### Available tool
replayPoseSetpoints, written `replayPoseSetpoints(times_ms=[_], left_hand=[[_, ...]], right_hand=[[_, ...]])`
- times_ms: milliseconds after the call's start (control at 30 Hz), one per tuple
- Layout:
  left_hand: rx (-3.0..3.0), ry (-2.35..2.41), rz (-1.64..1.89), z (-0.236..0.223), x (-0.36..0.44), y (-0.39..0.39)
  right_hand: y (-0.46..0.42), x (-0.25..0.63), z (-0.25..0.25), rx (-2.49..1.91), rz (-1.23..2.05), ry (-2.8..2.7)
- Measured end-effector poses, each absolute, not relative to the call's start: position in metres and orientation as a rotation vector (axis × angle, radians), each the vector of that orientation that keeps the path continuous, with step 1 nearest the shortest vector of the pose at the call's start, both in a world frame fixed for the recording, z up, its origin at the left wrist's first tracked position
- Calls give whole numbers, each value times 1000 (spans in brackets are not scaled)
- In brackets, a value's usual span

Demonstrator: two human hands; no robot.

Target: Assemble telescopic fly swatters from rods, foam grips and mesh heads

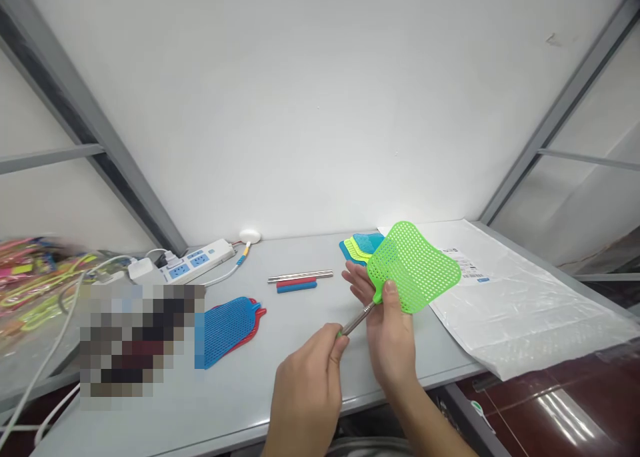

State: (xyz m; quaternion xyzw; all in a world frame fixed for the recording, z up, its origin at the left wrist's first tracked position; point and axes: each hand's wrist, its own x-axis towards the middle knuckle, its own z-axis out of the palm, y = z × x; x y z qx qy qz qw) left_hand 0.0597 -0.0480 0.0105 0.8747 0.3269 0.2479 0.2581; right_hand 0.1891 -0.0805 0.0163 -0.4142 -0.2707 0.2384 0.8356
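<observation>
Green plastic fly swatter head (415, 267) up in the air, folks, lifted clear above the table and tilted, its mesh face turned toward the camera. The right hand (390, 337) has it pinched at the neck, thumb (391, 289) pressed on the near face and fingers (354, 278) tucked behind. Over on the other side, the left hand (306, 397) wraps firmly around the lower end of a steel rod (357, 318), with a bit of green showing at the tip beside the thumb. That rod runs straight up to the neck of the head, so both hands are closed and connected through it, neither one open. The work in hand sits right at that join between rod and neck.

Just beyond the fingers lies a stack of blue and yellow swatter heads (361, 247), next to a white plastic bag (515, 297) with a printed label (463, 263). Farther left on the grey table (240, 397), 2 steel rods (300, 276) lie beside a red sleeve (295, 282) and a blue sleeve (297, 287), then a blue and red swatter pair (225, 330). Past those sits a white power strip (195, 260), and a pixelated patch (140, 337) hides whatever lies there.
</observation>
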Motion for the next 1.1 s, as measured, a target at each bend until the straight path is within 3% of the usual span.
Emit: replayPoseSetpoints(times_ms=[133, 267, 400, 600, 800, 933, 1100], left_hand=[[2182, 872, 594, 16, 77, -49], [1619, 643, 581, 18, 111, -50], [1072, 650, 629, 5, 139, -48], [942, 650, 546, -1, 156, -37], [1155, 479, 453, 22, 161, -14], [1540, 436, 302, 10, 162, -14], [1988, 322, 654, -33, 143, -19]], right_hand=[[-86, 195, 20, -916, 581, -534], [-94, 205, 21, -1124, 739, -651], [-97, 234, 26, -1396, 584, -717], [-71, 239, 28, -1710, 441, -882], [-58, 246, 18, -1782, 402, -859], [-59, 285, 20, -2089, 327, -866], [-43, 328, 14, -2543, 103, -1071]])
